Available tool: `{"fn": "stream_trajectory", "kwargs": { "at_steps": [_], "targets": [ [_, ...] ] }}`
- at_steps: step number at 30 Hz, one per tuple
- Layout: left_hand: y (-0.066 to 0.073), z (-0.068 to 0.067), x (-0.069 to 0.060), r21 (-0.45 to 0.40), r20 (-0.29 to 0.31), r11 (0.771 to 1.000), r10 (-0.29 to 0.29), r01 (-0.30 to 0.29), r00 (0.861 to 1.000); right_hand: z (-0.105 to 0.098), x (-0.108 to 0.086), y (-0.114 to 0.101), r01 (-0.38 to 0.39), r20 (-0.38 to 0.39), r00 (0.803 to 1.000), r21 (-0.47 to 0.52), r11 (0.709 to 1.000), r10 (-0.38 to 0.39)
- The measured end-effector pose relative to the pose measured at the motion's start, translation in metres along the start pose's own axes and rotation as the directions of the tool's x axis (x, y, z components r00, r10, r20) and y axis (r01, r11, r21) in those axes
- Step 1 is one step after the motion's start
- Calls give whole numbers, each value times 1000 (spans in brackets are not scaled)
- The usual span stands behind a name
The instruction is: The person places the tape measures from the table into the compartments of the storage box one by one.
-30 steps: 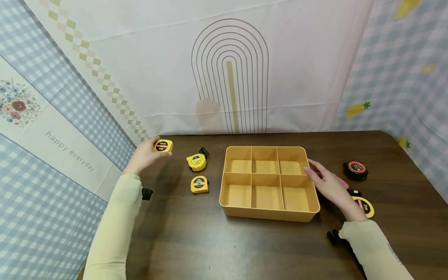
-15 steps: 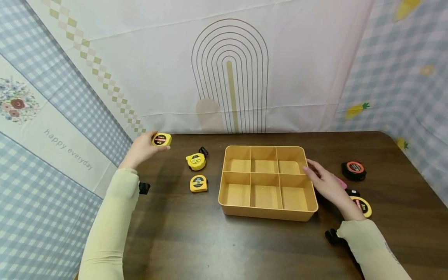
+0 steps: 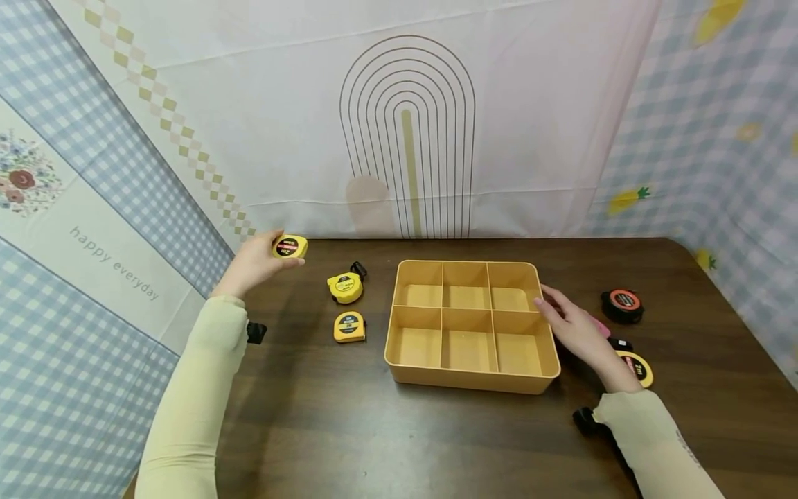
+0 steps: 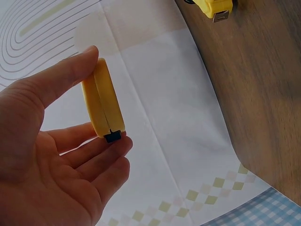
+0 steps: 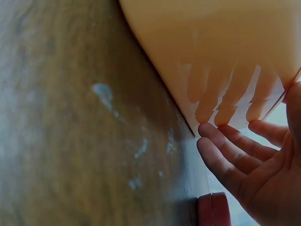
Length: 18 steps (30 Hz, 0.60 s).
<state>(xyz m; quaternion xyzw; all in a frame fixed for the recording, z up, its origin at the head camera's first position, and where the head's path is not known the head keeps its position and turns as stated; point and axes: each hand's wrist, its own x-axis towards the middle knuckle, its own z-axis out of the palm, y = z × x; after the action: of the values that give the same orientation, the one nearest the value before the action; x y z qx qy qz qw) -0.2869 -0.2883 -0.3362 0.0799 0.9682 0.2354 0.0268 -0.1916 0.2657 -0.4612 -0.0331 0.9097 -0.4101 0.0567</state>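
Note:
My left hand [image 3: 249,265] pinches a yellow tape measure [image 3: 290,247] with a black label above the far left of the table. In the left wrist view, the tape measure [image 4: 103,99] is edge-on between thumb and fingers, its black end tab pointing down. My right hand [image 3: 576,334] holds the right wall of a yellow six-compartment box [image 3: 476,379], thumb over the rim. The right wrist view shows the fingertips [image 5: 203,128] against the box's glossy outer wall [image 5: 211,42]. No objects show in the compartments.
Two yellow tape measures, one with a black strap [image 3: 346,287] and one plainer [image 3: 349,327], lie left of the box. To its right are a black-and-orange tape measure [image 3: 622,305], a yellow one [image 3: 642,369] and a partly hidden pink item [image 3: 600,326]. A cloth backdrop [image 3: 530,138] stands behind.
My left hand has risen slightly with the tape measure, moving a little farther away, then stayed nearly still. The right hand keeps its place at the box; the head view has shifted slightly.

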Motion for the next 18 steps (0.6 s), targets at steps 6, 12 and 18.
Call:
{"fn": "stream_trajectory", "kwargs": {
  "at_steps": [6,12,18],
  "targets": [
    [2,2,-1,-12,8,1000,-3,3,1000,-1,0,1,7,4,1000,-6,1000,-6],
    [-1,3,-4,-13,-4,1000,-19,19,1000,0,4,1,41,19,999,0,999,-41],
    [-2,7,0,-14,3,1000,-6,6,1000,-2,5,3,41,31,999,-9,999,-41]
  ]
}}
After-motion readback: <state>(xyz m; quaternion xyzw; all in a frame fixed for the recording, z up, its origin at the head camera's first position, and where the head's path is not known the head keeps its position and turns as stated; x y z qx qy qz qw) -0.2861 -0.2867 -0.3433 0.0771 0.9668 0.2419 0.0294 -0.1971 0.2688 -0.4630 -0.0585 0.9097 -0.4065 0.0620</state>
